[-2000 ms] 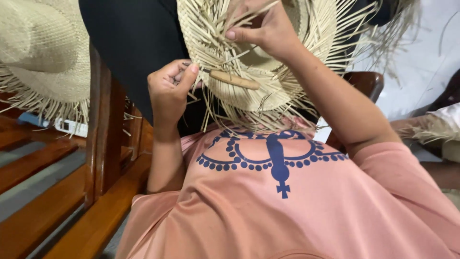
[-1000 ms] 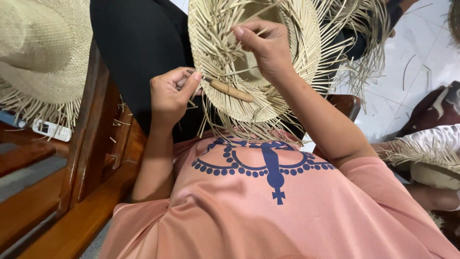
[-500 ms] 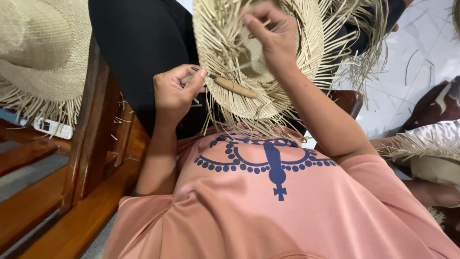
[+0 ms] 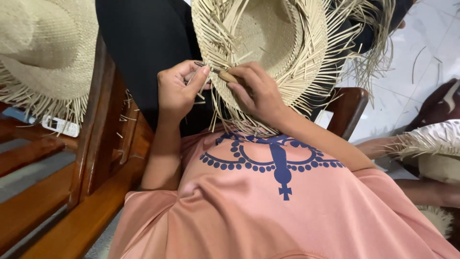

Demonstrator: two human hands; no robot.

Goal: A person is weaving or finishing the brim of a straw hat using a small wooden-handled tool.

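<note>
Now | L hand [image 4: 178, 91] pinching loose straw strand at brim | R hand [image 4: 256, 88] gripping wooden-handled tool [image 4: 221, 73] | woven straw hat [image 4: 282, 43] on lap, centre, frayed edge | 2nd straw hat [image 4: 45, 52] far left | white label [image 4: 60, 126] below it

An unfinished straw hat [image 4: 282, 43] of pale woven fibre was held in the middle of the scene, crown side turned away so that its hollow inside was shown. Its brim was left unbound, with loose strands fanned out all round the edge, longest at the right. A small tool with a wooden handle [image 4: 229, 76] and a thin metal tip was laid against the brim's near left edge, tip pointed left among the strands.
</note>
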